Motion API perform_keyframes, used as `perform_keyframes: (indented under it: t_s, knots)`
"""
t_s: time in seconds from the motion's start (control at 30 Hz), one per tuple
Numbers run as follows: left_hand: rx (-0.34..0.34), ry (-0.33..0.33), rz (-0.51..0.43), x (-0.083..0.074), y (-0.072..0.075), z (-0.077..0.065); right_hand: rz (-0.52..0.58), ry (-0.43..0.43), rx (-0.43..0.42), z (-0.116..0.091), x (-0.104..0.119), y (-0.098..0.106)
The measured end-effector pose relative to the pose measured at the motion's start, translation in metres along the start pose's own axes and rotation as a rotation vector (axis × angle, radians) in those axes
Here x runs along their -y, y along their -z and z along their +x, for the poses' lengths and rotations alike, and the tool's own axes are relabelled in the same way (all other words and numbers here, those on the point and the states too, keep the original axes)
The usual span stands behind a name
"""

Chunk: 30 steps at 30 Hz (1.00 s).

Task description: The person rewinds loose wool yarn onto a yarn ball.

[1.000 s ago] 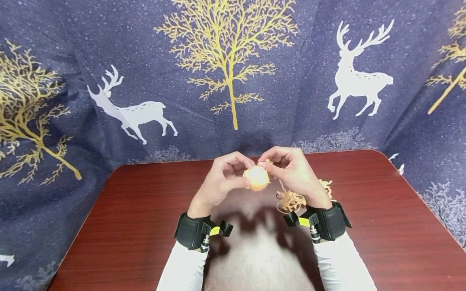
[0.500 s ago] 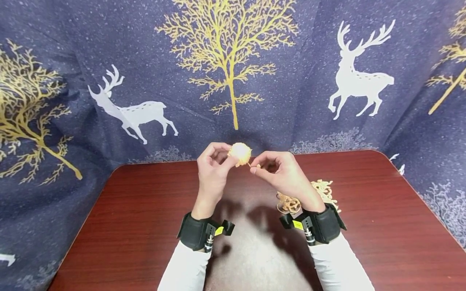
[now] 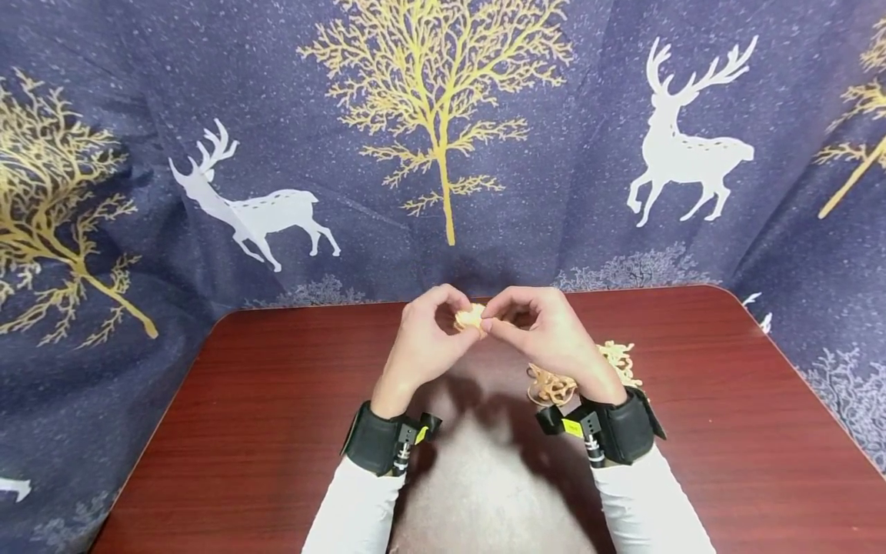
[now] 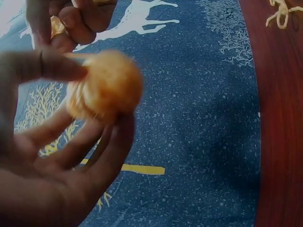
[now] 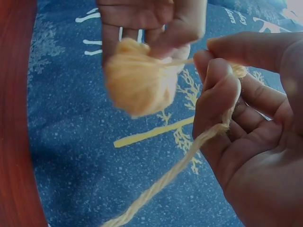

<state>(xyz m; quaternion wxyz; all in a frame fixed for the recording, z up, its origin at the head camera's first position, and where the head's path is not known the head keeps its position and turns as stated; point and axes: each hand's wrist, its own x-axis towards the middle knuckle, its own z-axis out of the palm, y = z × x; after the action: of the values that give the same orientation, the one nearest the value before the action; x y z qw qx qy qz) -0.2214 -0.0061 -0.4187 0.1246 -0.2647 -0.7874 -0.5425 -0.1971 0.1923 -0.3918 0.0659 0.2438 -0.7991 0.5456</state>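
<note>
Between thumb and fingers my left hand (image 3: 425, 338) holds a small ball of pale orange yarn (image 4: 111, 85). In the right wrist view the yarn ball (image 5: 139, 82) shows wound strands. Close beside it, my right hand (image 3: 554, 335) pinches the yarn strand (image 5: 180, 62) that runs taut off the ball. Past those fingers, the loose strand (image 5: 165, 182) trails down out of the right wrist view. Both hands are raised over the far part of the table, fingertips nearly meeting in the head view.
Loose tangled yarn (image 3: 550, 385) lies on the table beneath my right forearm, with a second paler heap (image 3: 618, 362) just right of it. The reddish wooden table (image 3: 277, 400) ends at a dark blue cloth (image 3: 388, 192) printed with deer and trees.
The ball went up and left with my left hand, then came back down and right toward my right hand. My right hand kept its pinch on the strand while shifting slightly.
</note>
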Motion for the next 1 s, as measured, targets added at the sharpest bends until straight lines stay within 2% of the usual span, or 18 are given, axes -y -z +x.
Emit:
perform_keyframes:
  t_s: [0.13,0.27,0.37,0.47,0.57,0.63,0.83,1.0]
  knots:
    - [0.19,-0.012,-0.037,-0.002,0.001,0.0,0.017,0.004,-0.022,0.0,-0.002,0.006]
    - [0.333,-0.052,-0.144,-0.002,0.002,-0.001,0.044,0.01,-0.038,0.0,-0.005,0.01]
    - [0.402,-0.079,-0.265,-0.005,0.004,-0.001,0.076,0.006,-0.037,0.0,-0.007,0.011]
    - [0.42,-0.094,-0.388,-0.009,0.007,-0.001,0.11,0.002,-0.032,0.0,-0.01,0.012]
    - [0.398,-0.09,-0.528,-0.01,0.009,-0.002,0.138,0.0,-0.027,0.001,-0.012,0.012]
    - [0.359,-0.08,-0.61,-0.01,0.009,-0.001,0.15,-0.003,-0.026,0.001,-0.013,0.011]
    - [0.148,-0.047,-0.751,-0.013,0.008,-0.001,0.157,0.008,-0.019,0.001,-0.014,0.008]
    - [-0.004,0.043,-0.859,-0.014,0.008,0.001,0.101,0.004,-0.007,0.003,-0.012,0.002]
